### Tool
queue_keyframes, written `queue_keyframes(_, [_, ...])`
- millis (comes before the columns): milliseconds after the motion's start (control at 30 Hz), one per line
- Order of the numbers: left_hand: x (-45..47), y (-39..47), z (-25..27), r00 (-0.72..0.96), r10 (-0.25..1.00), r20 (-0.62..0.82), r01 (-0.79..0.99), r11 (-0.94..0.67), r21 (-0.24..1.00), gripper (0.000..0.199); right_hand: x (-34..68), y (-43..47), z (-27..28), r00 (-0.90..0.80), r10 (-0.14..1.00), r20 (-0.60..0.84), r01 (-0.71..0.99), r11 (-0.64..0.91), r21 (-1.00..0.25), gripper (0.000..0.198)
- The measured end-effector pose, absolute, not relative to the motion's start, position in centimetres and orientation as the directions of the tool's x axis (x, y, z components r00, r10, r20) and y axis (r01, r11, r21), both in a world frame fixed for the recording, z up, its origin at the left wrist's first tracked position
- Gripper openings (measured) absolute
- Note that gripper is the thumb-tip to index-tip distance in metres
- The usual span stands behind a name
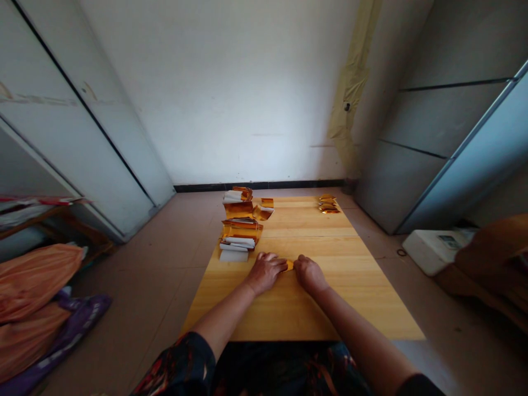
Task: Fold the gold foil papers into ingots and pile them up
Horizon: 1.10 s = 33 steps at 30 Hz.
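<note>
Between my two hands, low over the wooden table (pixel 355 308), is a small piece of shiny gold foil paper (pixel 290 265). My left hand (pixel 267 271) presses its fingers on the left end of the piece. The fingers of my right hand (pixel 308 274) are curled closed at its right end. Most of the foil is hidden under the fingers. Just beyond my left hand lies a stack of gold foil sheets (pixel 241 226) with pale backs, and a pale sheet (pixel 234 256) lies in front of it.
More foil sheets (pixel 238 209) lie at the table's far left. Several folded gold pieces (pixel 328 204) are lined up at the far right corner. Orange and purple bags (pixel 45 308) are on the left floor. A white box (pixel 433 250) stands to the right, near a grey fridge-like cabinet (pixel 421 143).
</note>
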<state>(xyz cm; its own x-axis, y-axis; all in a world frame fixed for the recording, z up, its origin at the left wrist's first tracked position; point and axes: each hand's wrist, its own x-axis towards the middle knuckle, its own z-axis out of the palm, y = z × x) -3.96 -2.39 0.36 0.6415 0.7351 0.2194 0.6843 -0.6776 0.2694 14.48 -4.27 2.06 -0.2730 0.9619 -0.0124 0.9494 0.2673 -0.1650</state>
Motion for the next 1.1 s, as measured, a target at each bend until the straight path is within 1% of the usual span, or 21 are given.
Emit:
queue_keyframes(133, [-4.0,-2.3,0.1,0.595,0.778,0.2,0.705,-0.625,0.334,0.035,13.9,-3.5,2.6,-0.169,0.984,-0.051,0.965,0.154,-0.214,0.021])
queue_keyframes(267, [-3.9,-1.8,-0.1,0.542,0.826,0.157,0.719,-0.552,0.421,0.037,13.6,-3.2,2.8,-0.105,0.991,-0.088,0.96,0.077,-0.27,0.019])
queue_keyframes(367, [-3.8,-1.6,0.0,0.489,0.861,0.141,0.723,-0.491,0.486,0.031,13.5,-3.2,2.9,-0.071,0.991,-0.109,0.96,0.039,-0.278,0.017])
queue_keyframes(433, [-3.8,-1.6,0.1,0.477,0.868,0.141,0.716,-0.476,0.511,0.026,13.2,-3.3,3.0,-0.062,0.992,-0.111,0.961,0.03,-0.276,0.022])
queue_keyframes(533, [-3.9,-1.6,0.3,0.483,0.865,0.136,0.707,-0.477,0.523,0.024,12.5,-3.5,3.1,-0.038,0.994,-0.104,0.966,0.01,-0.259,0.039])
queue_keyframes(600, [-3.9,-1.7,0.4,0.477,0.868,0.135,0.708,-0.471,0.527,0.022,12.1,-3.6,3.1,-0.014,0.996,-0.088,0.969,-0.008,-0.245,0.044])
queue_keyframes(700, [-3.9,-1.7,0.4,0.48,0.867,0.138,0.705,-0.474,0.527,0.022,11.7,-3.6,3.3,0.013,0.996,-0.089,0.971,-0.034,-0.238,0.047])
queue_keyframes(867, [-4.0,-1.6,0.4,0.482,0.87,0.106,0.71,-0.459,0.533,0.025,11.3,-3.1,4.1,0.041,0.983,-0.181,0.972,-0.081,-0.22,0.052])
queue_keyframes(967, [-4.0,-1.6,0.3,0.471,0.875,0.109,0.716,-0.452,0.532,0.026,11.0,-2.9,4.5,0.064,0.977,-0.203,0.974,-0.106,-0.202,0.057])
queue_keyframes(1100, [-3.9,-1.6,0.3,0.47,0.876,0.11,0.718,-0.452,0.529,0.029,11.0,-2.7,4.5,0.064,0.972,-0.224,0.97,-0.114,-0.214,0.059])
